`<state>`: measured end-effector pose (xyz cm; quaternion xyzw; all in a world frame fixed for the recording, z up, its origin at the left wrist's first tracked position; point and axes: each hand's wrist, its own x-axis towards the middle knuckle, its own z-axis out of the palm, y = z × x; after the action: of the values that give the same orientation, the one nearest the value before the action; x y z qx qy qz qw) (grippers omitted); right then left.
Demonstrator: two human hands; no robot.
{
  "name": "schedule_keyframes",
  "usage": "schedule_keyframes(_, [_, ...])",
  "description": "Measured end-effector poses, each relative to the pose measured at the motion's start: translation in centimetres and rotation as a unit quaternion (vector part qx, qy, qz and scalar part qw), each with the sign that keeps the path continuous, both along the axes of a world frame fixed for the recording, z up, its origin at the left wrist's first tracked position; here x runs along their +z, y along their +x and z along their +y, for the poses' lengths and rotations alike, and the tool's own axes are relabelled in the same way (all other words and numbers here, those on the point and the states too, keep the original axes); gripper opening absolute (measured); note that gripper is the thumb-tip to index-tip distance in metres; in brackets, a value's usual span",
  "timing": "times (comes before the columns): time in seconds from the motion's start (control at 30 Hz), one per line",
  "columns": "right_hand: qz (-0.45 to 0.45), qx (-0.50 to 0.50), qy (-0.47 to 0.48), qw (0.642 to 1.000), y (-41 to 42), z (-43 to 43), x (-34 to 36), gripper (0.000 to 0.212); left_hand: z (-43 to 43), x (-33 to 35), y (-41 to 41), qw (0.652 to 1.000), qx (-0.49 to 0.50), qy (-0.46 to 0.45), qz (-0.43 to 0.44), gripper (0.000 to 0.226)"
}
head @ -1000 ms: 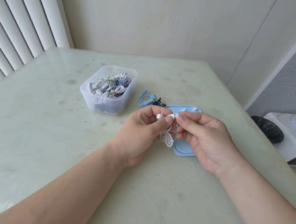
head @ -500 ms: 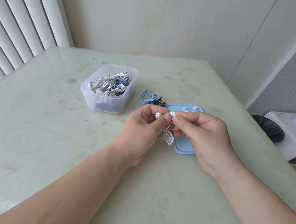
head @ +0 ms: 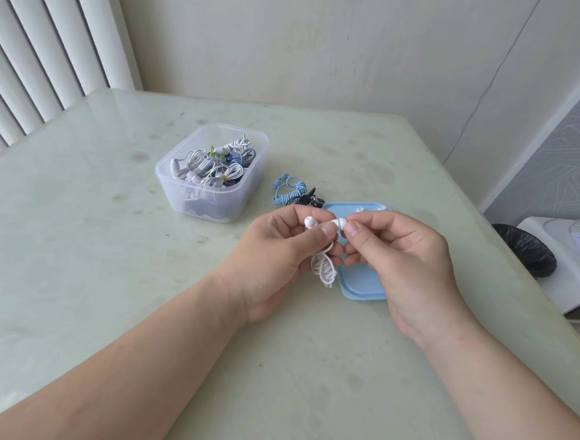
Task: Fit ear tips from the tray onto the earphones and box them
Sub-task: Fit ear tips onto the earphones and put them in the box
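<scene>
**Status of work**

1. The left hand (head: 272,253) grips a coiled set of white earphones (head: 324,268) just above the near left part of the blue tray (head: 359,285). Its fingers are curled round the bundle, and the cable loops hang below its thumb.
2. One earbud (head: 310,222) projects above the left thumb. It appears to carry a white tip already; the view is too small to confirm this.
3. The right hand (head: 413,259) is above the tray. Its thumb and forefinger pinch a white ear tip (head: 341,222) against the second earbud. The step in hand is judged to be the seating of this tip.
4. A few loose ear tips (head: 359,208) lie along the far edge of the tray. The hands cover the middle of the tray, so the remaining stock cannot be counted.
5. The clear plastic box (head: 212,187) stands on the surface (head: 107,258), well to the left of the tray and further back. It holds many coiled earphone sets; these are judged to be finished.
6. A coiled set of blue earphones (head: 289,189) lies just beyond the far left corner of the tray, with a small black item (head: 309,199) beside it. Neither is boxed.

**Work remaining (judgement)**

- Seat the current tip fully.
- Place the white set in the box.
- Process the blue set and the black item.
</scene>
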<state>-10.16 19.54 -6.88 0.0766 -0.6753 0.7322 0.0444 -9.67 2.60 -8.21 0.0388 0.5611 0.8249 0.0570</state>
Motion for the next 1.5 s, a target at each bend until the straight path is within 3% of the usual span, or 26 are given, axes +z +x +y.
schedule_keyframes(0.2, [0.047, 0.03, 0.045, 0.997, -0.3, 0.6, 0.1, 0.017, 0.0, 0.2, 0.1, 1.0, -0.008, -0.001, -0.008, 0.026])
schedule_keyframes(0.47, [0.098, 0.043, 0.089, 0.99, -0.1, 0.9, 0.4, 0.01, 0.0, 0.5, 0.3, 1.0, -0.019, -0.011, -0.015, 0.027])
schedule_keyframes(0.7, [0.058, 0.039, 0.091, 0.993, -0.3, 1.2, 0.4, 0.018, 0.3, 0.3, 0.4, 0.999, 0.022, -0.033, -0.011, 0.021])
schedule_keyframes(0.83, [0.063, 0.005, 0.156, 0.986, -0.2, 1.3, 0.3, 0.019, 0.9, 0.3, 1.0, 0.992, 0.061, -0.109, 0.014, 0.011])
schedule_keyframes(1.03, [0.198, 0.008, 0.22, 0.955, -0.1, 0.7, 0.2, 0.015, 1.8, 0.4, 1.5, 0.968, 0.064, -0.237, 0.057, 0.009])
schedule_keyframes(1.27, [0.065, -0.001, 0.164, 0.984, -0.8, 1.4, -0.1, 0.011, 1.6, 0.4, 1.5, 0.975, 0.062, -0.208, 0.046, 0.011])
schedule_keyframes(1.5, [0.003, 0.006, 0.056, 0.998, -0.7, 1.2, 0.1, 0.011, 1.4, 0.4, 1.4, 0.981, 0.059, -0.179, 0.053, 0.018])
